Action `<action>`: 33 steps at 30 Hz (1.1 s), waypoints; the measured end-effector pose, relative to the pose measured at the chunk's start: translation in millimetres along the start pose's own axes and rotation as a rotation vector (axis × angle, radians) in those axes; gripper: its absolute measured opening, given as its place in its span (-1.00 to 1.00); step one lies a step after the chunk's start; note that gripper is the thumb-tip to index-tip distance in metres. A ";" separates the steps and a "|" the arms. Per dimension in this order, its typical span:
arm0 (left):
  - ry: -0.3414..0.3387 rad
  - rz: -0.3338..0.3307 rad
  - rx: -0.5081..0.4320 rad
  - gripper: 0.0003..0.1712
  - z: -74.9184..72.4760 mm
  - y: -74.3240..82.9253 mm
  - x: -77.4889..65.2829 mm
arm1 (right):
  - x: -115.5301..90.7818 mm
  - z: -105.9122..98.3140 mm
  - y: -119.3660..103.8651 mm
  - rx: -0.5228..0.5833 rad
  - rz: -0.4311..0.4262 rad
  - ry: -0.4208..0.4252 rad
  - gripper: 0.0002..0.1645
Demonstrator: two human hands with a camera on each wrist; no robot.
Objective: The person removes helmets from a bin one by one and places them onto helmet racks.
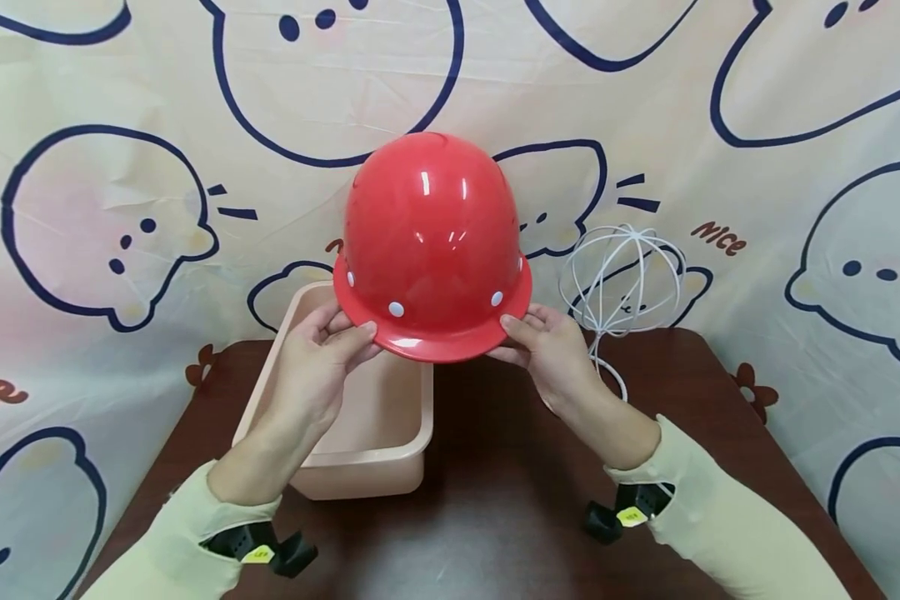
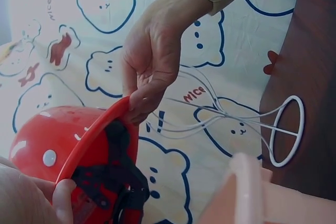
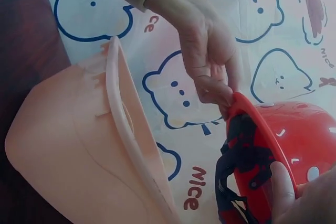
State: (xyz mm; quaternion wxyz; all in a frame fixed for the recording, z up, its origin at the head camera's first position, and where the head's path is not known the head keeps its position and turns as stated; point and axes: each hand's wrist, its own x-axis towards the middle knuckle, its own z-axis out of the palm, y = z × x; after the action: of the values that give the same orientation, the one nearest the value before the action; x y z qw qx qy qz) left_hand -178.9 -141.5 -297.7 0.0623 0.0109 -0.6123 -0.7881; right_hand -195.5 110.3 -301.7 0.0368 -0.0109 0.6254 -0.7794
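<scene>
A glossy red hard hat with white rivets is held up in the air above the table, dome upward in the head view. My left hand pinches its brim on the left, thumb on top. On the right side of the brim, my right hand pinches it the same way. Both wrist views show the black inner harness under the shell. Behind and below my left hand stands a pale pink plastic bin, its upper part partly hidden by the hat and hand.
A white wire stand with a rounded cage top stands at the back right of the dark brown table, behind my right hand. A cartoon-printed cloth hangs close around the table's back and sides.
</scene>
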 end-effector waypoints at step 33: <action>-0.120 -0.016 -0.145 -0.51 134.0 7.1 23.2 | -13.0 -120.9 -83.0 0.055 -0.013 -0.004 -0.70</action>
State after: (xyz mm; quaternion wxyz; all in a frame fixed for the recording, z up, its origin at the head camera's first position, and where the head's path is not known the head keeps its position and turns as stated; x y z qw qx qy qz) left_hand -213.8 -16.7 -256.0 0.0197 -0.0358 -0.5560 -0.8302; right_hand -193.8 246.8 -246.6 0.0335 -0.0155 0.6035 -0.7965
